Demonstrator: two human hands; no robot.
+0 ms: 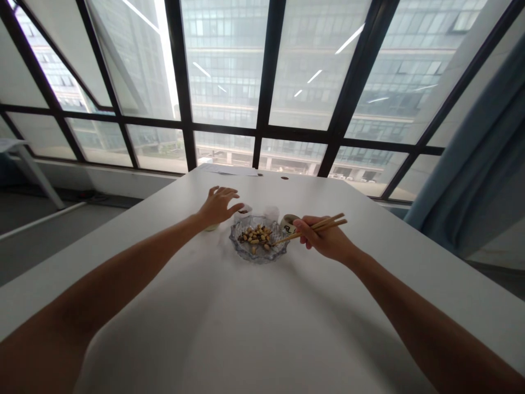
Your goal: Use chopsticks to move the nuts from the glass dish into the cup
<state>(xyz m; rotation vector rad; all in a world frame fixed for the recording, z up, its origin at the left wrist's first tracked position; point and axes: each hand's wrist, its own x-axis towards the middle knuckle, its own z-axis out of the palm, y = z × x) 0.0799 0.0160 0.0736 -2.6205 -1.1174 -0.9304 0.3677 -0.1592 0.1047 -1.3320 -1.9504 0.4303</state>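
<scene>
Right of centre we see the right hand [319, 236], grip closed round chopsticks [334, 220], slanted presumably so the tips reach the nut-like pieces [258, 235] in the mid-frame glass bowl [259, 258], while the left hand [219, 204], left of centre, spreads wide, seemingly empty.

Markings: one, not fully legible.
Cup [287, 227]: dark characters on the pale side, too small to be read with certainty.
</scene>
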